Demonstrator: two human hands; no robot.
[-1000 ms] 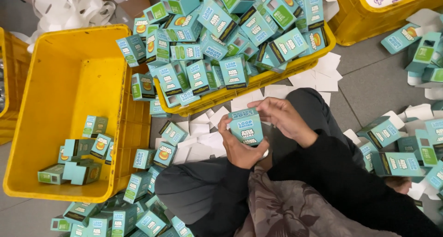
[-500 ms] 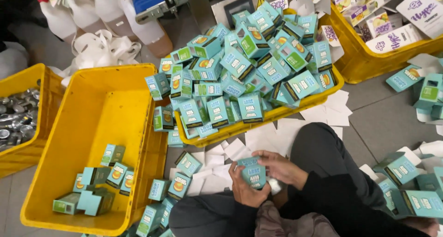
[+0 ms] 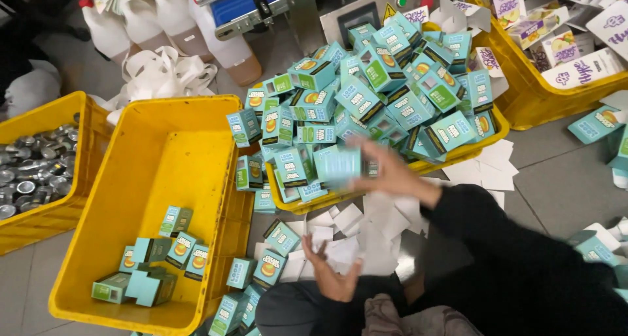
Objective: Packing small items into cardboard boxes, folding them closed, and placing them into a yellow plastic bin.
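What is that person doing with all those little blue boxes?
A person sits on the floor among small teal cartons. Their right hand, blurred with motion, holds one teal carton out above the floor. The left hand is open and empty. The big yellow crate has a few cartons inside.

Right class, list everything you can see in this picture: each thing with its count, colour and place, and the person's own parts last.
Middle crate: one, yellow, centre left, a few teal boxes at its bottom.
Heaped crate: one, yellow, centre, piled with many teal cartons.
Tin crate: one, yellow, far left, holding silver tins.
Right crate: one, yellow, top right, holding white printed cartons.
Flat cards: many, white, on the floor.
Jugs: several, white, top left.
Machine: one, metal with blue belt, top.
Blurred box: one, teal, at the right hand.
Left hand: open, empty, low centre.
Right hand: blurred, grip unclear.
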